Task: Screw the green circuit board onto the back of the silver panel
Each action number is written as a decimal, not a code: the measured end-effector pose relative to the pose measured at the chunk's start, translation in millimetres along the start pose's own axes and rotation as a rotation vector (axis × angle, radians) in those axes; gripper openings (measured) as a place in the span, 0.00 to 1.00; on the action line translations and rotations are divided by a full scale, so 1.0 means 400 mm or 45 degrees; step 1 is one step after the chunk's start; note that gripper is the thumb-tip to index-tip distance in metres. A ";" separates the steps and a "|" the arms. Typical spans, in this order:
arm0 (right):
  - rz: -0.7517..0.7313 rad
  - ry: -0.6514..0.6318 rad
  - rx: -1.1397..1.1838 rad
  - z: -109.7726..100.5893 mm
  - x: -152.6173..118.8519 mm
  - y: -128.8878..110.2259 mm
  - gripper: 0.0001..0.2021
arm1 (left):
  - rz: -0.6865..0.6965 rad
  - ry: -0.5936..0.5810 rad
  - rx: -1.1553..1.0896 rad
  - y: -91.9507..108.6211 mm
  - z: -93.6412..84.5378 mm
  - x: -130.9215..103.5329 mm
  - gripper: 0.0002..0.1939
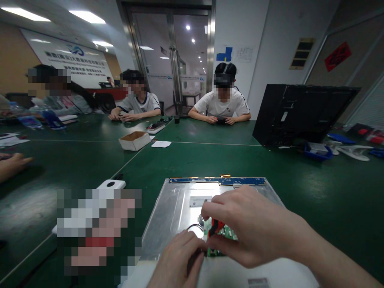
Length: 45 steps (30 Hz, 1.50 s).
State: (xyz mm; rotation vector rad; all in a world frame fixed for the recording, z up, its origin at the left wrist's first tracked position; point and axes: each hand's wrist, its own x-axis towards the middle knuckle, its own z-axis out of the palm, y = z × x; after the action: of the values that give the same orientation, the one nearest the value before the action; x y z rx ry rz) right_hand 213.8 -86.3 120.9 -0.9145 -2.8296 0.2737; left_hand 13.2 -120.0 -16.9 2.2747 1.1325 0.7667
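Observation:
A silver metal panel (168,216) lies on the green table in front of me, with a blue circuit strip (216,181) along its far edge. On the panel's near part is a green circuit board (229,233), partly covered by my hands. My right hand (249,228) is closed around a red and black tool (216,226) over the board; the tool's tip is hidden. My left hand (180,260) has its fingers pressed together at the board's left edge, beside a thin black cable (195,225). Whatever its fingertips hold is hidden.
Beyond the panel are an open box (135,141) and white paper (161,144). A black monitor (300,114) and blue tray (318,151) stand at right. A white device (111,184) lies left. Several people sit around the table; another person's hand (15,165) is at far left.

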 end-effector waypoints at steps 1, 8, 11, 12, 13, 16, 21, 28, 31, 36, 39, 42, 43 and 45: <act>0.031 0.003 -0.029 0.002 0.002 0.001 0.09 | 0.010 0.019 0.000 -0.002 0.002 -0.001 0.09; 0.096 -0.006 -0.069 0.006 0.008 -0.002 0.04 | -0.022 -0.005 0.025 -0.004 -0.001 0.003 0.08; 0.032 -0.002 0.005 0.000 0.003 -0.006 0.08 | -0.017 -0.022 0.014 0.002 -0.004 0.005 0.08; 0.005 -0.012 0.030 -0.002 0.001 -0.007 0.09 | -0.025 -0.025 0.004 0.003 -0.003 0.005 0.09; -0.013 -0.022 0.044 -0.003 -0.001 -0.008 0.09 | -0.039 -0.019 -0.006 0.005 -0.002 0.004 0.09; 0.004 -0.042 0.022 -0.004 -0.002 -0.009 0.07 | -0.078 0.012 -0.026 0.005 0.002 0.000 0.10; 0.091 -0.033 -0.028 -0.001 0.006 -0.009 0.13 | -0.018 -0.004 -0.032 -0.003 0.002 -0.003 0.08; 0.064 0.004 -0.053 0.002 0.005 -0.010 0.04 | -0.035 -0.008 0.013 0.001 -0.002 -0.001 0.07; -0.007 -0.003 0.004 0.000 -0.002 -0.011 0.07 | -0.077 0.011 0.018 0.001 0.005 -0.004 0.08; -0.002 -0.005 0.003 -0.001 -0.006 -0.010 0.06 | -0.042 0.013 0.003 -0.006 0.011 -0.005 0.08; 0.015 -0.012 -0.006 0.000 0.000 -0.005 0.09 | -0.019 0.037 0.004 -0.003 0.007 -0.002 0.07; 0.032 -0.018 -0.021 0.002 0.007 -0.002 0.11 | -0.028 0.022 0.018 0.000 0.003 -0.001 0.07; 0.034 -0.018 -0.029 0.002 0.008 -0.002 0.10 | -0.025 0.011 0.019 0.000 0.003 -0.001 0.07; 0.037 0.001 -0.049 0.003 0.008 -0.004 0.07 | -0.020 -0.009 0.015 -0.002 0.002 -0.001 0.08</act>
State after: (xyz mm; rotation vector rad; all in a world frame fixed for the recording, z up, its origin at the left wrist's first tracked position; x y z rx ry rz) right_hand 210.1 -85.8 120.2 -0.9636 -2.8323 0.2227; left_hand 13.1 -120.1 -18.1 2.2741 1.1531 0.7468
